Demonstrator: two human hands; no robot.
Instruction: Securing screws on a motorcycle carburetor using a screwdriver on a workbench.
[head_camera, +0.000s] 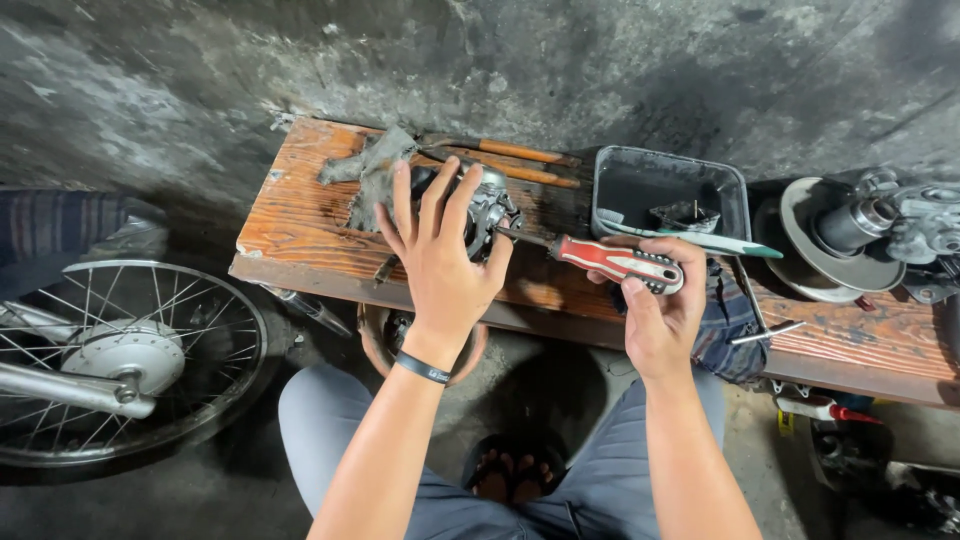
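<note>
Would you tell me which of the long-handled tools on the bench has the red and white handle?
It is the screwdriver gripped in the right hand, its tip at the metal part under the left hand. The two tools behind have orange-brown handles.

A worn wooden worktop (300, 215) ran from the left to the right edge of the scene. A grey rag (372, 165) lay at its far left, with a small metal engine part (487, 205) resting beside it. Two wooden-handled tools (510, 160) lay along the far edge. A grey metal tray (668, 190) stood right of the middle. At the far right sat a round metal disc assembly (850, 235). A striped cloth (725, 325) draped over the near edge.
</note>
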